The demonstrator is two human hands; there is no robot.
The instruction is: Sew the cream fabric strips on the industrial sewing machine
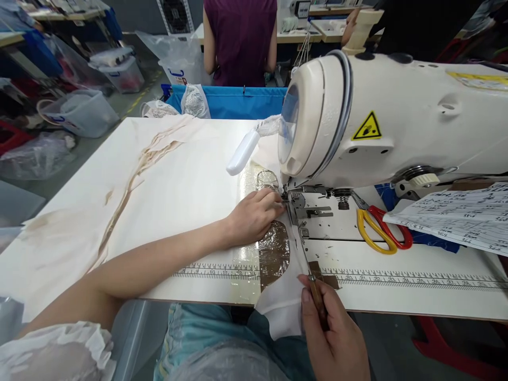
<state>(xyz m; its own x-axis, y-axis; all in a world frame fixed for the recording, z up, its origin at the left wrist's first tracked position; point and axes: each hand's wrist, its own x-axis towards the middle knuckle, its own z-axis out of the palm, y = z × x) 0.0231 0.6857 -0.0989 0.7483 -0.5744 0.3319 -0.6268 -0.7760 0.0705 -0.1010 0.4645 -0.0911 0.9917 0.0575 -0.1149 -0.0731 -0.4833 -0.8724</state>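
White cloth (283,307) lies under the needle area of a sewing machine (381,121) and hangs over the table's front edge. My left hand (256,214) is closed on the cloth right beside the presser foot (286,197), fingers bent and pressed down; the fingertips are partly hidden. In my right hand (333,328) is an awl (316,296) with a wooden handle, gripped near the table edge. Its thin metal shaft runs along the cloth up towards the presser foot, where the tip is hard to make out.
Scissors (383,230) with yellow and red handles lie right of the needle, beside a written paper sheet (464,217). Pale fabric strips (135,174) stretch across the left tabletop. A blue bin (246,103) stands behind the table, and a person (240,42) beyond it.
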